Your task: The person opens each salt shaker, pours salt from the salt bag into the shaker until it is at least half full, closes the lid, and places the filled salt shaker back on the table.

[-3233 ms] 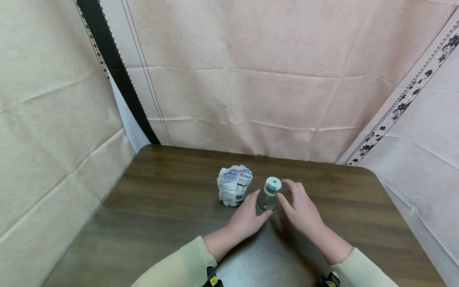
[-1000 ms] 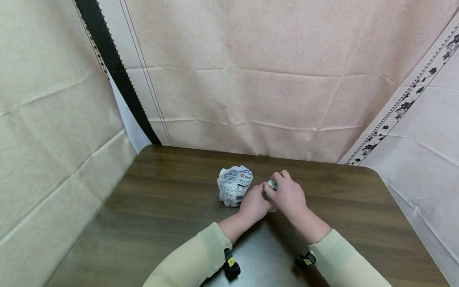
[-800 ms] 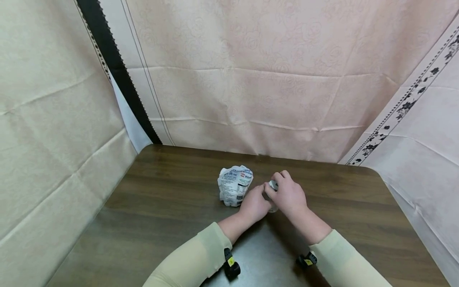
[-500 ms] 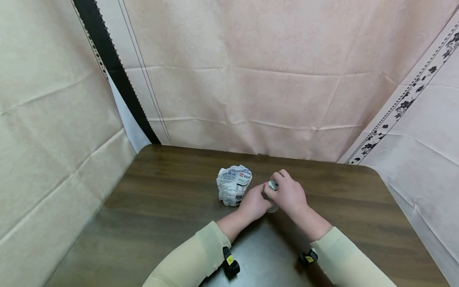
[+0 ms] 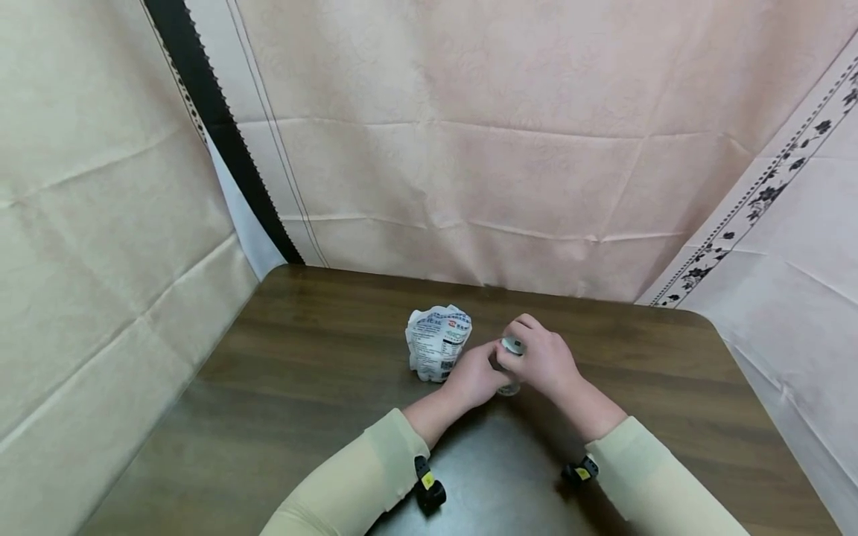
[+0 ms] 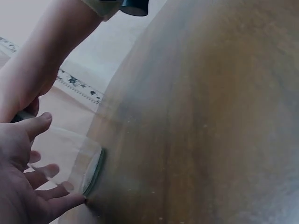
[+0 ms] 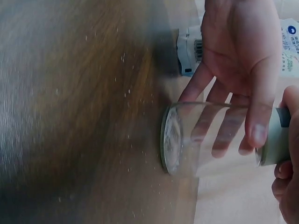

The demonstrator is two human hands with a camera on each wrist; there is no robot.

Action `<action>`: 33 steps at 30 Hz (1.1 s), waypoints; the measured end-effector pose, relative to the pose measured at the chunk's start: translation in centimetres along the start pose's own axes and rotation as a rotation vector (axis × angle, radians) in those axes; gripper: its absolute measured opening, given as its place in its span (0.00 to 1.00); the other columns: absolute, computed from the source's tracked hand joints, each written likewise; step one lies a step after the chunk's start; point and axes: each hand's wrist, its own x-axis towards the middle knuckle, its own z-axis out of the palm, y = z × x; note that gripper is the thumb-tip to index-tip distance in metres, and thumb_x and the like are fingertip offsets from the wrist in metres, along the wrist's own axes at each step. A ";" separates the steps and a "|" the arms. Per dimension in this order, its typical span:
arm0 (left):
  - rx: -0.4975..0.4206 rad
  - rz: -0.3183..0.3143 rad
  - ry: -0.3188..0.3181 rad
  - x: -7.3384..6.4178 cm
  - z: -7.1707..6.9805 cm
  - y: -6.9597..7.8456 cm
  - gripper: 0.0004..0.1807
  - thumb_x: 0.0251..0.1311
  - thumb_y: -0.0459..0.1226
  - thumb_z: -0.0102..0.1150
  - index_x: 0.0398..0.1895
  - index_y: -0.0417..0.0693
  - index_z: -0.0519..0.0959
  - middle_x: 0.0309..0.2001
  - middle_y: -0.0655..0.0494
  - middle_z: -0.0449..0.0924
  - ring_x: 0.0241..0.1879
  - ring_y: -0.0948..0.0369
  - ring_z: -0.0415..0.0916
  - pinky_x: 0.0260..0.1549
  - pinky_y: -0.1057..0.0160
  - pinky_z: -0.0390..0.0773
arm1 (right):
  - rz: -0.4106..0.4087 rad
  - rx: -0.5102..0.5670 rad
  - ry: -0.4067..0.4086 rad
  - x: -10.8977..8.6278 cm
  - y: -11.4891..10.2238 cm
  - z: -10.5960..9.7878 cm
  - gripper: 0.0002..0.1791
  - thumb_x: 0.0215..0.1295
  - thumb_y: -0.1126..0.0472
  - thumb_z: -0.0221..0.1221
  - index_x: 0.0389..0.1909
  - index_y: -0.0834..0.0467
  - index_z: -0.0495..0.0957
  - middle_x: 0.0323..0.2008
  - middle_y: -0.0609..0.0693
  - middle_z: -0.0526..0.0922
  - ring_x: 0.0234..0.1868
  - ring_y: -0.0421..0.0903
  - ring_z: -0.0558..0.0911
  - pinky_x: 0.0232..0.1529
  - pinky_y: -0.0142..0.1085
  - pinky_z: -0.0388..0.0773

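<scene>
A clear glass jar (image 7: 212, 161) with a pale green lid (image 5: 512, 345) stands upright on the wooden table. My left hand (image 5: 473, 377) holds the glass body from the left; in the right wrist view its fingers pass behind the glass and the thumb lies in front, close below the lid. From the right, my right hand (image 5: 544, 359) grips the lid, its fingers covering most of it. The left wrist view has the jar's glass base (image 6: 95, 172) near the left hand's fingertips. Most of the jar is hidden by the hands in the head view.
A crumpled white printed bag (image 5: 438, 344) stands just left of the jar, near the left hand. The brown table (image 5: 281, 417) ends at a far edge where a pinkish cloth (image 5: 469, 149) hangs. Pale cloths flank both sides.
About three seconds ago both hands were spread around the jar with its lid uncovered. Since then the left has taken hold of the glass and the right of the lid. Over the last second they barely move.
</scene>
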 end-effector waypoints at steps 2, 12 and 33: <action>-0.002 0.001 -0.021 0.1 -0.1 -0.1 0.27 0.58 0.52 0.69 0.59 0.56 0.78 0.53 0.64 0.82 0.50 0.66 0.77 0.48 0.61 0.77 | -0.015 0.010 -0.019 0.0 0.2 -0.1 0.04 0.58 0.54 0.65 0.31 0.49 0.80 0.38 0.44 0.76 0.24 0.40 0.73 0.24 0.36 0.73; -0.024 -0.020 -0.057 -0.3 -0.1 -0.7 0.26 0.60 0.54 0.66 0.60 0.60 0.77 0.56 0.65 0.80 0.54 0.64 0.76 0.50 0.58 0.77 | 0.076 -0.065 -0.079 -0.7 -0.9 -0.6 0.09 0.64 0.49 0.62 0.38 0.50 0.81 0.40 0.47 0.76 0.20 0.41 0.71 0.22 0.37 0.72; 0.002 -0.054 -0.062 0.5 0.1 -0.6 0.23 0.59 0.49 0.68 0.59 0.63 0.79 0.44 0.66 0.84 0.41 0.66 0.78 0.38 0.62 0.78 | 0.222 -0.249 -0.184 -0.3 -5.2 -2.7 0.17 0.67 0.51 0.63 0.50 0.57 0.84 0.37 0.57 0.77 0.17 0.46 0.73 0.23 0.43 0.77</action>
